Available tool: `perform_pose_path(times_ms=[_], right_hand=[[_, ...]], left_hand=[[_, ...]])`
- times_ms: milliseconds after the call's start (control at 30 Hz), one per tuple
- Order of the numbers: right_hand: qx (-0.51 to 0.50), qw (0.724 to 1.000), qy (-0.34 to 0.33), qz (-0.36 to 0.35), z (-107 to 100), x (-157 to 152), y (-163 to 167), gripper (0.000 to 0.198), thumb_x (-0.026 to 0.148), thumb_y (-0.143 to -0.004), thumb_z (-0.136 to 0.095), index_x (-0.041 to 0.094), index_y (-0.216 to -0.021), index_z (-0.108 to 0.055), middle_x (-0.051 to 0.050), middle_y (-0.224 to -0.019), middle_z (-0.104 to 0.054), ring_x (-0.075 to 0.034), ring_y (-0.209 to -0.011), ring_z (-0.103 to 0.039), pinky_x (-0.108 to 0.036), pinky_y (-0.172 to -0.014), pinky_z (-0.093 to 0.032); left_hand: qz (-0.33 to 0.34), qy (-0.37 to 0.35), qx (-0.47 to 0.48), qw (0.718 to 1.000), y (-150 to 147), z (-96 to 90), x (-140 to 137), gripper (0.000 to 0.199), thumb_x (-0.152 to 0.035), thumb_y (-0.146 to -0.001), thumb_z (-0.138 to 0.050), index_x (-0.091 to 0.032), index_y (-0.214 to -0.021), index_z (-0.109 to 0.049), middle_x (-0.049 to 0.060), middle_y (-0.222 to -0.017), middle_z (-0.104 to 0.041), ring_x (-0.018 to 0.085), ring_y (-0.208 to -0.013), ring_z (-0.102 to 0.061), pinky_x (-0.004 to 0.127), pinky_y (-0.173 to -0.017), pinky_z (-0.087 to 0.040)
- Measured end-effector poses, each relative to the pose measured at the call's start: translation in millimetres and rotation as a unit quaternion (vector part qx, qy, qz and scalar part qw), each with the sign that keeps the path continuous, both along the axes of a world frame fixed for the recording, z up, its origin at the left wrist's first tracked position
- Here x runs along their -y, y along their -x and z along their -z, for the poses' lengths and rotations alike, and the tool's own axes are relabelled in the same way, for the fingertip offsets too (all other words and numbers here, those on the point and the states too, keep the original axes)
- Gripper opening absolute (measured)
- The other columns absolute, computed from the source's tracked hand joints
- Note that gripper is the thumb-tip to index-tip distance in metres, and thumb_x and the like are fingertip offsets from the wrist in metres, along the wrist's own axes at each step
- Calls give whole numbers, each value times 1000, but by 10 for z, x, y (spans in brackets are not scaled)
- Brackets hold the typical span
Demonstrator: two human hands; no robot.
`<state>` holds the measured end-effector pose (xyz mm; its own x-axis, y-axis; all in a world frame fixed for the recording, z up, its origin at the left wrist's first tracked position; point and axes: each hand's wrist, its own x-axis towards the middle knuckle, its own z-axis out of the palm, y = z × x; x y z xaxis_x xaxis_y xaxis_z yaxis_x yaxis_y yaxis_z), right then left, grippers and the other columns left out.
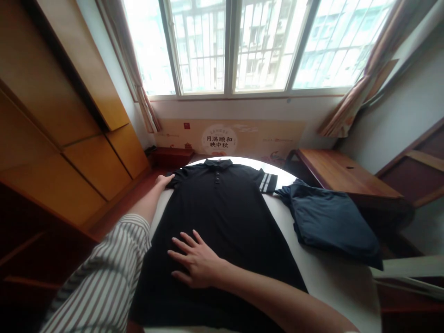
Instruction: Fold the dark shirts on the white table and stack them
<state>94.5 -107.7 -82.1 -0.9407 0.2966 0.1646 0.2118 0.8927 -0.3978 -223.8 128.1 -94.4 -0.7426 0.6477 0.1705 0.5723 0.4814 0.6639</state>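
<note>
A black polo shirt (225,212) lies spread flat, front up, with its collar at the far side. Its right-hand sleeve carries two pale stripes. At the far left, my left hand (164,181) pinches the edge of the other sleeve, the thumb on top and the other fingers mostly hidden. My right hand (199,261) rests palm down on the lower body of the shirt, fingers spread, gripping nothing. Under the shirt is a white round-edged table (282,217).
A dark blue folded garment (329,217) lies on the table's right side, close to the striped sleeve. Beyond it stands a wooden desk (347,171). Wooden cabinets (93,162) line the left, and a barred window (229,46) spans the far wall.
</note>
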Motion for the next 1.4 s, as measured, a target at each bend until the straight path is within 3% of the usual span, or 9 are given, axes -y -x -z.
perform_pose_path(times_ms=[400, 633, 733, 867, 967, 1033, 1167, 1267, 1400], right_hand=[[-3, 1000, 17, -2, -51, -23, -9, 59, 53, -100, -38, 22, -149, -40, -12, -159, -31, -33, -148, -22, -62, -117, -16], [14, 999, 40, -33, -99, 80, -56, 71, 66, -94, -41, 28, -153, -34, -13, -164, -14, -37, -150, -5, -66, -116, -6], [11, 997, 38, -60, -136, 158, -85, 70, 66, -91, -47, 34, -152, -35, -9, -164, -15, -37, -150, -3, -68, -115, -3], [2, 995, 5, -98, -140, 280, -86, 69, 61, -91, -53, 36, -152, -35, -5, -163, -22, -37, -150, -8, -69, -114, -9], [-5, 988, -52, -144, -74, 415, -67, 65, 56, -93, -54, 34, -151, -36, -3, -162, -26, -36, -150, -12, -69, -114, -15], [-6, 978, -101, -180, -13, 530, -54, 57, 48, -97, -51, 32, -150, -39, -3, -162, -26, -33, -150, -14, -67, -115, -19], [-19, 962, -123, -243, -19, 691, -47, 44, 30, -102, -43, 26, -146, -45, -2, -159, -33, -28, -148, -24, -57, -116, -28], [-19, 971, 7, -238, -255, 479, -113, 41, 30, -102, -44, 18, -140, -50, -5, -140, -58, -20, -128, -53, -34, -104, -45], [-55, 985, 156, 39, -705, -542, -453, 30, 35, -97, -51, 18, -114, -69, -3, -109, -74, -14, -93, -69, -21, -82, -51]], left_hand=[[-65, -96, 51, 992, 221, 206, -64, 27, -32, -91, -57, -15, -113, -60, 11, -109, -70, 20, -98, -69, 26, -83, -52], [-87, -85, 24, 992, 131, 129, 43, 17, -21, -89, -56, -14, -103, -62, 16, -103, -69, 29, -102, -66, 40, -88, -51], [-85, -94, -13, 992, 0, 48, 111, 34, -11, -84, -56, -12, -117, -57, 20, -120, -62, 33, -121, -55, 47, -98, -46], [58, -94, -158, 981, -428, -99, 171, 41, -6, -84, -48, -15, -123, -59, 18, -132, -55, 33, -129, -47, 51, -108, -37], [304, -15, -241, 922, -863, -120, 219, 39, -16, -92, -43, -17, -126, -61, 13, -135, -58, 27, -129, -50, 43, -113, -35], [385, 72, -247, 886, -1091, -72, 263, 44, -32, -97, -42, -19, -137, -55, 11, -148, -48, 27, -138, -41, 46, -117, -29], [376, 188, -221, 880, -1234, 55, 336, 62, -53, -99, -30, -24, -153, -34, 8, -163, -22, 29, -150, -20, 57, -118, -16], [370, 193, -216, 883, -1188, 100, 336, 64, -57, -99, -28, -27, -155, -29, 6, -164, -17, 26, -151, -15, 54, -120, -11], [364, 185, -211, 888, -1161, 134, 301, 64, -57, -98, -29, -28, -155, -30, 5, -164, -18, 26, -151, -15, 53, -120, -10]])
